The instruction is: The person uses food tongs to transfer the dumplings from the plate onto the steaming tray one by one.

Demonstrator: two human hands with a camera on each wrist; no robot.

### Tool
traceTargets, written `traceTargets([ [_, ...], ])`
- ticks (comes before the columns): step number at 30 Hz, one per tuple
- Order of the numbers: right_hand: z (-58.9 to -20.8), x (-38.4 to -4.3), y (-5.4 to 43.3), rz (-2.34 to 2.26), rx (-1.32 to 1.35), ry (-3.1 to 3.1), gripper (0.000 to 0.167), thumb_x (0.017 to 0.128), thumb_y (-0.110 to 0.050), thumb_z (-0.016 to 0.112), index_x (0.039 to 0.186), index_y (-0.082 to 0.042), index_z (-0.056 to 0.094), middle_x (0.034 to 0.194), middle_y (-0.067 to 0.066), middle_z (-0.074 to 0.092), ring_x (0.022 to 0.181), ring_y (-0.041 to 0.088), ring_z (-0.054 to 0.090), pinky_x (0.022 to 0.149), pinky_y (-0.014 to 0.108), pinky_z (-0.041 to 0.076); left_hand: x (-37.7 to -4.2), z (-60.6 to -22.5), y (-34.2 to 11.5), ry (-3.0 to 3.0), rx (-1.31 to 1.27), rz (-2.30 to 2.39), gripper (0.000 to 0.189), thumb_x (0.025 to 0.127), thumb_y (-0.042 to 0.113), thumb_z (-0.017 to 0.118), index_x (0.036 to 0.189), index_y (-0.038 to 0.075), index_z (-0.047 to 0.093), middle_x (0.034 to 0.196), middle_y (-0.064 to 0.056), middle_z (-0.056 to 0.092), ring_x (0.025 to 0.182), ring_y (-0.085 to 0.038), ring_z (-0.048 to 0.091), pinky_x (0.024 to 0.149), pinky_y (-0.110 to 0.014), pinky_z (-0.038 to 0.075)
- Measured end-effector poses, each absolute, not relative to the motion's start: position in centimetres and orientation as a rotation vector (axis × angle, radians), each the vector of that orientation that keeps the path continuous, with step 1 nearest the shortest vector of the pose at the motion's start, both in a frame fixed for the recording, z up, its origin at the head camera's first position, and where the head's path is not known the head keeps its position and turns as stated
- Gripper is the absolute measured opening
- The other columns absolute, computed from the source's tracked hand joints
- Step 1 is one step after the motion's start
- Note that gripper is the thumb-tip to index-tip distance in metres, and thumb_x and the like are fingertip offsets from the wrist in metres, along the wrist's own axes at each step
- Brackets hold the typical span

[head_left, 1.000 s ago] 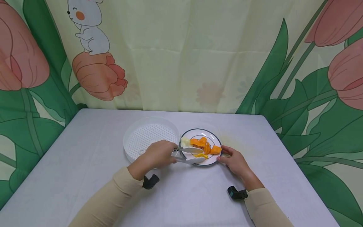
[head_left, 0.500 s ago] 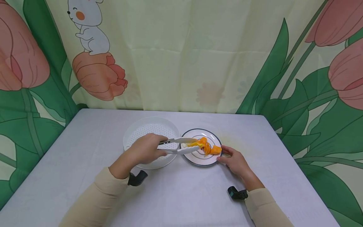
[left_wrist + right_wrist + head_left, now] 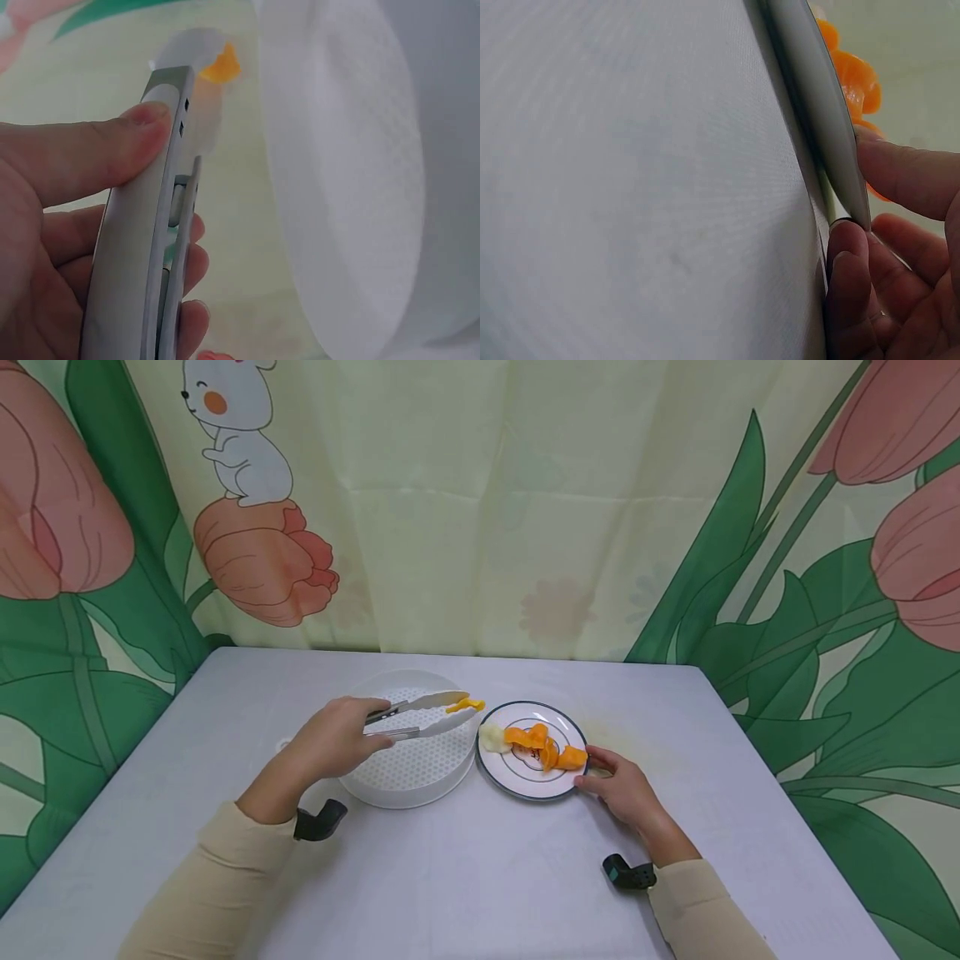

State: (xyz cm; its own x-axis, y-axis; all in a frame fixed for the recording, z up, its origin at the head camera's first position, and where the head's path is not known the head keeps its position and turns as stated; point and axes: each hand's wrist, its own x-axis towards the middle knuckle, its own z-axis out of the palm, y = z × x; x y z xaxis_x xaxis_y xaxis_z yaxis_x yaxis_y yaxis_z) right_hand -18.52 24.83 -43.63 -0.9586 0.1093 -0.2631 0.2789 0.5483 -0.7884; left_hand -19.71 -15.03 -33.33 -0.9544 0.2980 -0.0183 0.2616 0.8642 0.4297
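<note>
A small yellow piece point(image 3: 467, 704) is hanging at the tip end of the tongs point(image 3: 431, 701), seemingly caught between their two arms and showing, in the head view, over the right rim of the white tray point(image 3: 405, 797); its long axis is running roughly left to right, nearly in line with the tongs; it is lying to the right of the left hand point(image 3: 330, 739), beyond that hand's fingers, which are grasping the tongs, so the left is the nearer hand; the height above the tray is not showing clearly; farther right, the plate point(image 3: 525, 788) is bearing orange pieces point(image 3: 529, 737) and a pale piece point(image 3: 493, 738); at its right edge the right hand point(image 3: 618, 783) is pinching the rim, thumb above and fingers beneath; the table point(image 3: 480, 877) is carrying tray and plate.
</note>
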Motion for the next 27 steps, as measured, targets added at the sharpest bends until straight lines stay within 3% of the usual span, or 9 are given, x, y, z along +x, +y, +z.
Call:
traceTargets([
  [15,-43.7,-18.6,24.8,-1.38,0.334,2.6,0.072,0.091,-0.022,0.075,0.152,-0.008,0.041,0.147,0.021,0.047,0.137,0.041,0.036,0.107,0.054,0.037,-21.4,-35.3,-18.2,2.982,0.174,0.664,0.06,0.093,0.022,0.07,0.141,-0.008,0.049,0.13,-0.027,0.059,0.102,-0.035,0.056,0.082,-0.048,0.049],
  [23,-43.6,-18.5,24.8,-1.371,0.328,2.6,0.072,0.091,-0.024,0.075,0.152,-0.008,0.041,0.148,0.022,0.046,0.137,0.042,0.035,0.107,0.054,0.036,-22.4,-36.7,-18.6,2.956,-0.011,0.626,0.064,0.095,0.025,0.069,0.143,-0.01,0.045,0.135,-0.031,0.052,0.118,-0.043,0.053,0.096,-0.056,0.046],
  [27,-43.6,-18.4,24.8,-1.376,0.316,2.605,0.072,0.091,-0.024,0.075,0.152,-0.008,0.041,0.147,0.022,0.047,0.136,0.041,0.036,0.106,0.053,0.038,-22.8,-37.0,-18.5,2.951,-0.07,0.607,0.065,0.094,0.024,0.07,0.144,-0.01,0.043,0.135,-0.031,0.053,0.116,-0.043,0.054,0.096,-0.056,0.046],
])
